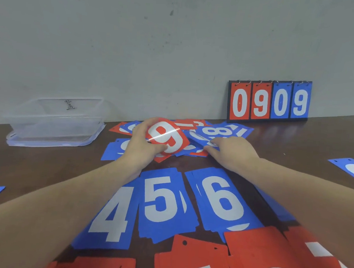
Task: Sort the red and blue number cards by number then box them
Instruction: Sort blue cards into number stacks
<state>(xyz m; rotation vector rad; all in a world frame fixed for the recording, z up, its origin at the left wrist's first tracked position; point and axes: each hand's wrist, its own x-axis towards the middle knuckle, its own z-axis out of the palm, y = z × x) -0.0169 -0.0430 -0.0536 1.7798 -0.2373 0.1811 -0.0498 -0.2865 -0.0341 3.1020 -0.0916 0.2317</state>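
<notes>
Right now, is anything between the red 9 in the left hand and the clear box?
Nothing visible. The left hand holds the red 9 above the card pile, and the clear box sits open to the left, with only bare table and a few loose cards lying flat between them.

card pile blocks centre, box far left

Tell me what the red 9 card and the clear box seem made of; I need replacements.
Red 9 card: probably thin glossy plastic or laminated card; it bends in the left hand and shows a bright glare streak. Clear box: translucent, slightly frosted plastic; the wall shows through it.
</notes>
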